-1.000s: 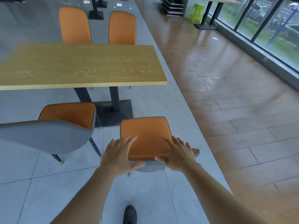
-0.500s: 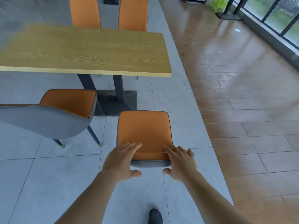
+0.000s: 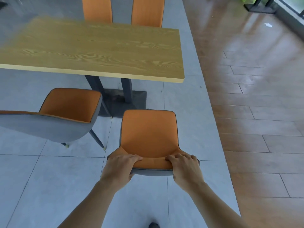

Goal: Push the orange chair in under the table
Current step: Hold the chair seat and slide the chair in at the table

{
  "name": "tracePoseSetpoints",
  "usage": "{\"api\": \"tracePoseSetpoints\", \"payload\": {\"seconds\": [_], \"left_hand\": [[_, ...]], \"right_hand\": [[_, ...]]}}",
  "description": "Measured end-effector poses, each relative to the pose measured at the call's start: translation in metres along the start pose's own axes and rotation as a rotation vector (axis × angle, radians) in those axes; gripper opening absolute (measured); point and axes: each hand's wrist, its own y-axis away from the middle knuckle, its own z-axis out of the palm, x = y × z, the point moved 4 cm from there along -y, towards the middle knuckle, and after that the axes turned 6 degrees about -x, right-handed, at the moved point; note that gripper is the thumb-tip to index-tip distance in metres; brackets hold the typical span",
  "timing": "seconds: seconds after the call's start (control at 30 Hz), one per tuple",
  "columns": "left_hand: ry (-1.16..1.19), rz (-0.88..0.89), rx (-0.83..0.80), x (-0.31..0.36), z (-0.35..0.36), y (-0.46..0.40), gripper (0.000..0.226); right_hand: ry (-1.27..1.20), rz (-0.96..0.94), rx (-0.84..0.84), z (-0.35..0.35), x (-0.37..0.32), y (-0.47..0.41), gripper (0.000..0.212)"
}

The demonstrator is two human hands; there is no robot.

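The orange chair (image 3: 148, 132) with a grey shell back stands on the grey tiles, facing the wooden table (image 3: 98, 50). Its seat front sits a little short of the table's near edge. My left hand (image 3: 121, 167) grips the left end of the backrest top, fingers curled over onto the orange side. My right hand (image 3: 184, 168) grips the right end the same way. The chair's legs are hidden beneath the seat.
A second orange chair (image 3: 65, 111) stands angled at the left, close to the table's dark pedestal base (image 3: 121, 99). Two more orange chair backs (image 3: 121, 10) rise behind the table. Wood-plank flooring (image 3: 255, 96) runs along the right. My shoe tip (image 3: 153, 225) shows at the bottom.
Both hands went from hovering open over the backrest to closing around its top edge. The view has shifted forward and down, bringing the table closer.
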Motion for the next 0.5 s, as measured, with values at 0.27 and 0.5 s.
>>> {"api": "tracePoseSetpoints", "payload": {"seconds": [0.27, 0.5], "left_hand": [[-0.017, 0.016, 0.031, -0.024, -0.032, -0.059, 0.060], [-0.039, 0.075, 0.037, -0.049, -0.051, -0.108, 0.059]], "right_hand": [[0.020, -0.016, 0.059, -0.027, 0.004, -0.064, 0.042], [0.010, 0.016, 0.060, -0.045, 0.009, -0.117, 0.043]]}}
